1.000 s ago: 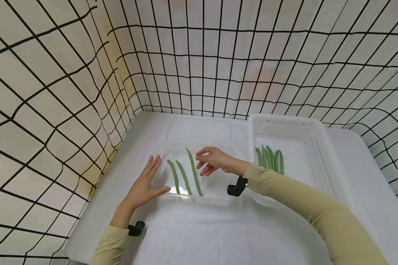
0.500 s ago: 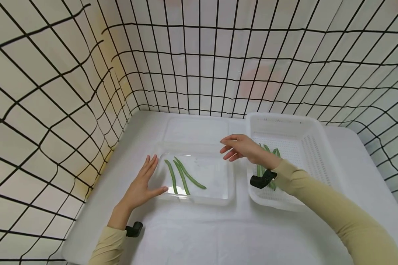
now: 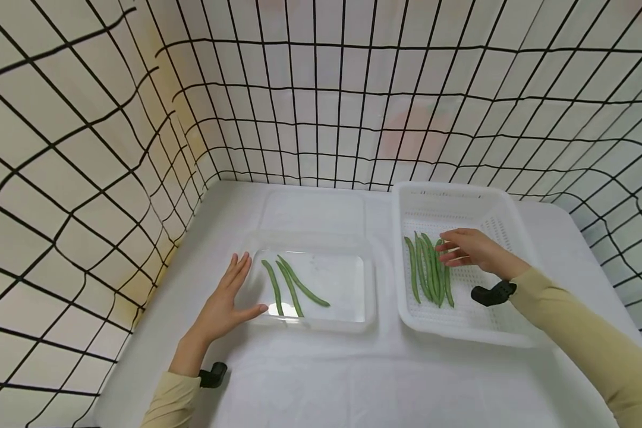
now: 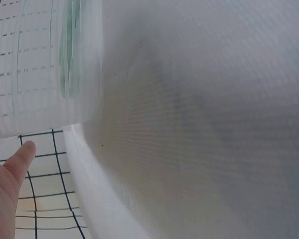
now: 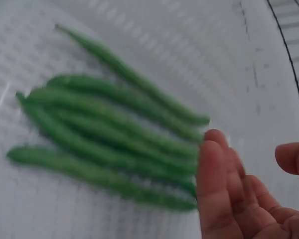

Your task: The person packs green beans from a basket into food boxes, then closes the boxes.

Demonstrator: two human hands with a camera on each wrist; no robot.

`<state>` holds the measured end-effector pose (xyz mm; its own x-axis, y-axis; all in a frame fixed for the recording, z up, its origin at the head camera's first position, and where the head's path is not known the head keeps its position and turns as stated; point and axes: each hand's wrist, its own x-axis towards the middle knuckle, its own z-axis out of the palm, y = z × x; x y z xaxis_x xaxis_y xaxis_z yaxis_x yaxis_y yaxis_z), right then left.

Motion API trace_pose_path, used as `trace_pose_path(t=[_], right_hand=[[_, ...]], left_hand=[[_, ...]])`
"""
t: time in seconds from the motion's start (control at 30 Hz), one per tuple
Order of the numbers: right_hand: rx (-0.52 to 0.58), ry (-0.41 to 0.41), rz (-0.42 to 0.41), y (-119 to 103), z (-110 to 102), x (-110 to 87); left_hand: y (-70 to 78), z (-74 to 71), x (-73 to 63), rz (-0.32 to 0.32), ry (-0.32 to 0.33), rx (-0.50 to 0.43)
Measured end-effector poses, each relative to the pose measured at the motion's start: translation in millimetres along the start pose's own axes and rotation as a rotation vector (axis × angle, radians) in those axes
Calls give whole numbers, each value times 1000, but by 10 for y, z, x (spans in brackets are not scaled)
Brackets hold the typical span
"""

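Note:
My left hand point(image 3: 222, 306) is at the left side of a clear plastic container point(image 3: 371, 285), thumb spread by its near corner and fingers along its side. Inside lie 3 green beans, among them a fairly straight one point(image 3: 273, 286) at the left and a slanted one point(image 3: 306, 286) at the right. My right hand point(image 3: 473, 249) reaches into a white perforated basket point(image 3: 462, 340), over a bunch of several green beans point(image 3: 420, 267). In the right wrist view the fingertips point(image 5: 213, 159) overlap the ends of the beans point(image 5: 109, 129), and the thumb stands apart with nothing pinched.
Behind the container lies a flat clear lid point(image 3: 312, 211) on the white-covered table point(image 3: 353, 380). Black wire grid panels point(image 3: 342, 107) wall in the back and sides. The basket's raised walls surround the right hand's work area.
The right hand has moved from the container rightward into the basket. The third bean, earlier upright by that hand, now lies slanted across the container. The left hand has stayed at the container's side.

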<state>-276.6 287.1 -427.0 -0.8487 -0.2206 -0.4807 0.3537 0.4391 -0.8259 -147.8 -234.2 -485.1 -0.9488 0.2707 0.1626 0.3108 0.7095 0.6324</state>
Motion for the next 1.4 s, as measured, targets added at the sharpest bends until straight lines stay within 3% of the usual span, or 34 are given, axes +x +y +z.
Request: trace_pose_path(t=[0.23,0.5,0.83,1.2,1.4], right_hand=[[25,-46,129,275,-180,-16],[134,-57,197,414,-18,155],[8,-1,138,400,177,208],[-153,11,58,380,59,118],[-111,-36,26,273,25,32]], left_hand=[[-13,-1,-23,-2,3,5],[-23,6,-32,-7,5,-6],[-16,19,-29,-19,-2,-14],[-8,6,-17,-2,10,-1],[-6,0,-8,6,13,7]])
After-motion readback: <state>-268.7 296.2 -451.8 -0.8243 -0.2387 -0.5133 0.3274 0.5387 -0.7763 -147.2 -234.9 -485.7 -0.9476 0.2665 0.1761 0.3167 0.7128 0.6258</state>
